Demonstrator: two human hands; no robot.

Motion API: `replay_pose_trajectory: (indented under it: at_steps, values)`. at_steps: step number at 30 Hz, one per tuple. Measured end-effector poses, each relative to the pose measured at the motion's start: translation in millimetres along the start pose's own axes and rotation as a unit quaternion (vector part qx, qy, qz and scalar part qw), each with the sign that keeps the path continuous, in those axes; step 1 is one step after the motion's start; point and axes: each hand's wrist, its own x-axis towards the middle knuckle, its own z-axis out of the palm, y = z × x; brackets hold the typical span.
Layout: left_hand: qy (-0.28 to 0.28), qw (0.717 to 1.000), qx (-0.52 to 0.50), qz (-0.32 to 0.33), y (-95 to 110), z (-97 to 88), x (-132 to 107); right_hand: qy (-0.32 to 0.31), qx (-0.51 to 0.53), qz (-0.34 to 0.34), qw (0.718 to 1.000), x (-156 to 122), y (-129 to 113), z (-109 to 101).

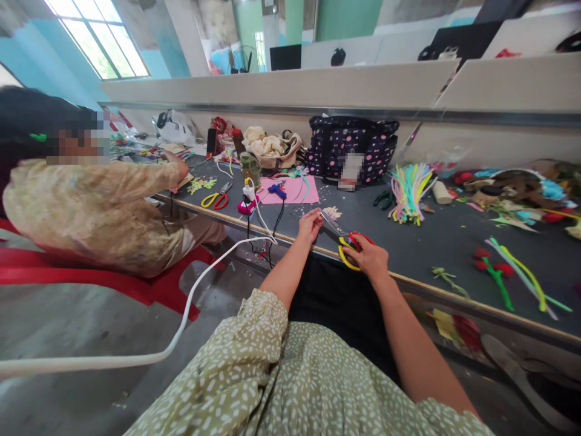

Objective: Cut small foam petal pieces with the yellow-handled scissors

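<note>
Both your hands work in front of the dotted bag (363, 140): right hand (372, 258) gripping the yellow-and-red scissors (341, 241), left hand (311, 224) pinched shut by the blades, so keep fingers clear.

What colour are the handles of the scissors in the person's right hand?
Yellow and red; the head view shows the scissors held by the right hand.

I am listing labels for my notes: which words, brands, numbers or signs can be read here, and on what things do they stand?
No text is readable.
The white tag on the dark polka-dot fabric bag: blurred, unreadable.
The yellow-and-red-handled scissors in the right hand: no print visible.
</note>
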Motion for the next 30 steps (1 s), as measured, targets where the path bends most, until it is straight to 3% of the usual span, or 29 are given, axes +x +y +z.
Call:
replay_pose_trajectory:
  at_steps: [15,22,30]
  values:
    - [-0.010,1.000,0.008,0.005,1,-0.2,-2,0.016,0.046,-0.027,0.998,3,7,4]
    - [-0.018,1.000,-0.010,0.014,1,-0.6,-5,-0.031,0.065,0.052,0.996,3,-3,-12]
    - [-0.008,1.000,-0.008,0.010,1,-0.1,-5,-0.033,0.039,0.027,0.998,1,-4,-11]
